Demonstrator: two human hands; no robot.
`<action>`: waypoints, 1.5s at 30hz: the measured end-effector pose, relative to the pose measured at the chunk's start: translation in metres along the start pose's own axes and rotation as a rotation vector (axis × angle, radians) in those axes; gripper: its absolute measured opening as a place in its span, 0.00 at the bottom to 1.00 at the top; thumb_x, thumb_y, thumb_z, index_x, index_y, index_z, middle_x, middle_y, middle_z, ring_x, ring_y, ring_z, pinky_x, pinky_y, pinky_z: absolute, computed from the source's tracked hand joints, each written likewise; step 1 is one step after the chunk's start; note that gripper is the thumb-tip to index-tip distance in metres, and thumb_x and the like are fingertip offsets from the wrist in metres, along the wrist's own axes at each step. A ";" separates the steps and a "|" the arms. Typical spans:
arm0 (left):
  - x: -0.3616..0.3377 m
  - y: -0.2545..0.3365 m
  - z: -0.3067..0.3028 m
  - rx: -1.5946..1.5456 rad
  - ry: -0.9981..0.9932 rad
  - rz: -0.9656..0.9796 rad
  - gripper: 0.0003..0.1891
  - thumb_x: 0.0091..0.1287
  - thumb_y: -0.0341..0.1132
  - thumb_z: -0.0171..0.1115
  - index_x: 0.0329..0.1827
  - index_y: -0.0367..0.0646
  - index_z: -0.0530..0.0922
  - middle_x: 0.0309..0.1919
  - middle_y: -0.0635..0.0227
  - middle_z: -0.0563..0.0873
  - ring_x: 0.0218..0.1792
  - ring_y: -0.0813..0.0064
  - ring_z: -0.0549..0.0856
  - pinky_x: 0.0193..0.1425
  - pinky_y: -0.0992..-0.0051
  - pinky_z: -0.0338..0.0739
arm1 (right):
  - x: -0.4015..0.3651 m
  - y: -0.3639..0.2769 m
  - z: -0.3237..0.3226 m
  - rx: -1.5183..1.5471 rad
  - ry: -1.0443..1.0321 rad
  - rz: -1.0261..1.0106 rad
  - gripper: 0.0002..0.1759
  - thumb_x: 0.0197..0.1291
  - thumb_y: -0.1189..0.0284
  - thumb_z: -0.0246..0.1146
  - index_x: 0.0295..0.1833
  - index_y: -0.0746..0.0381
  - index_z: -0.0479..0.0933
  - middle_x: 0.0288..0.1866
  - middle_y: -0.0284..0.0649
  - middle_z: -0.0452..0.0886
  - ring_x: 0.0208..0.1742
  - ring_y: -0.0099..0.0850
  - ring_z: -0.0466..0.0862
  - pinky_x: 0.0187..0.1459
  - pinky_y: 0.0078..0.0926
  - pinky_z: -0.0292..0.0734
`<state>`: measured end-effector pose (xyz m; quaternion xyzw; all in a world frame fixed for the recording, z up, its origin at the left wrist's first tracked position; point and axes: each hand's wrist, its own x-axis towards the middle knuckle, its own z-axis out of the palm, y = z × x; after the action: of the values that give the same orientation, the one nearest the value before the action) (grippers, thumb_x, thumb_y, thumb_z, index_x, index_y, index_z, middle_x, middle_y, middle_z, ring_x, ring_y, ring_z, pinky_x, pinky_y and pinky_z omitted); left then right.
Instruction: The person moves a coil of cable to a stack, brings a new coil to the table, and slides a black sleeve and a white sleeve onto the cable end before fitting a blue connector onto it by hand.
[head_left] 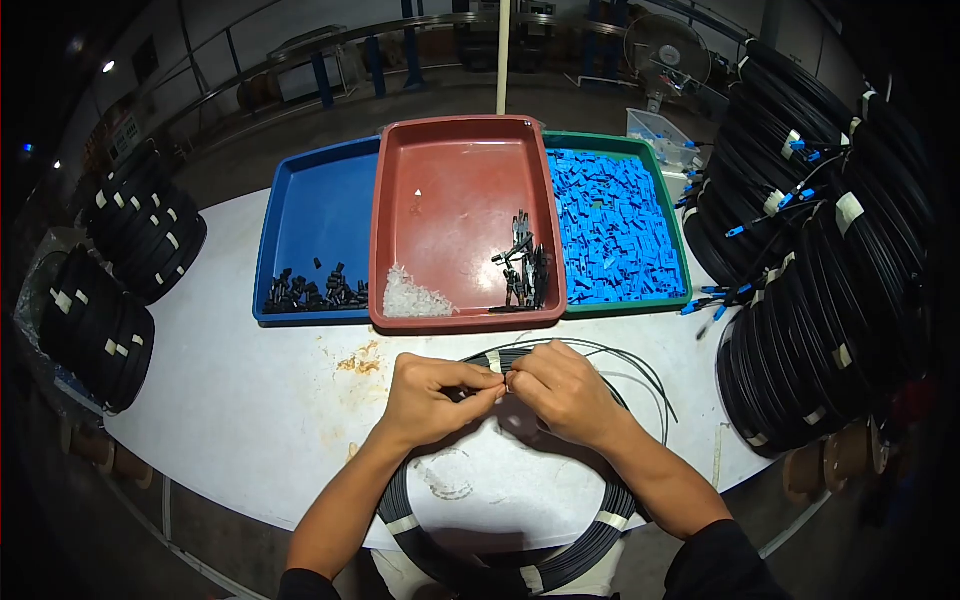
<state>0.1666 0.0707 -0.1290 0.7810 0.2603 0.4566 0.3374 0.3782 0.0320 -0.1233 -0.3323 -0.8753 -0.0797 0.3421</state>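
The left hand (435,395) and right hand (565,390) meet over the white surface (250,400). The fingers (482,384) of both pinch the free end (503,378) of the black cable coil (395,495), which lies flat below the red tray (465,320). The pinched piece is tiny and mostly hidden, so a slack grip could drop it. A hard tug could kink the loose strand or drag the overhanging coil off.

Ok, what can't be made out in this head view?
Head view:
What the left hand and right hand pinch: hidden by the fingers.
Cable coil: near side cut off by the bottom edge.
Black parts in the red tray: too small to identify.
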 end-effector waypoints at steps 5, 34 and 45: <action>0.005 -0.013 -0.002 0.470 -0.157 0.679 0.05 0.55 0.23 0.76 0.35 0.35 0.90 0.30 0.58 0.92 0.25 0.68 0.90 0.29 0.73 0.84 | -0.007 0.002 0.011 0.369 -0.106 0.326 0.11 0.54 0.79 0.66 0.40 0.63 0.71 0.34 0.48 0.80 0.39 0.50 0.82 0.42 0.42 0.73; -0.002 -0.004 -0.001 -0.419 -0.093 -0.421 0.07 0.64 0.24 0.74 0.41 0.29 0.89 0.33 0.58 0.93 0.35 0.79 0.92 0.40 0.80 0.86 | -0.002 0.002 -0.001 0.072 0.039 -0.023 0.10 0.53 0.79 0.69 0.39 0.64 0.76 0.35 0.43 0.82 0.38 0.45 0.82 0.43 0.40 0.76; -0.001 -0.006 0.000 0.100 0.026 0.042 0.06 0.59 0.27 0.77 0.37 0.36 0.91 0.30 0.59 0.93 0.29 0.72 0.92 0.35 0.75 0.85 | -0.005 0.008 0.008 0.282 0.007 0.179 0.15 0.48 0.83 0.71 0.42 0.65 0.75 0.38 0.46 0.82 0.40 0.47 0.83 0.44 0.41 0.78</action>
<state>0.1653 0.0740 -0.1344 0.7961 0.2706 0.4601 0.2850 0.3815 0.0383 -0.1330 -0.3574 -0.8436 0.0736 0.3939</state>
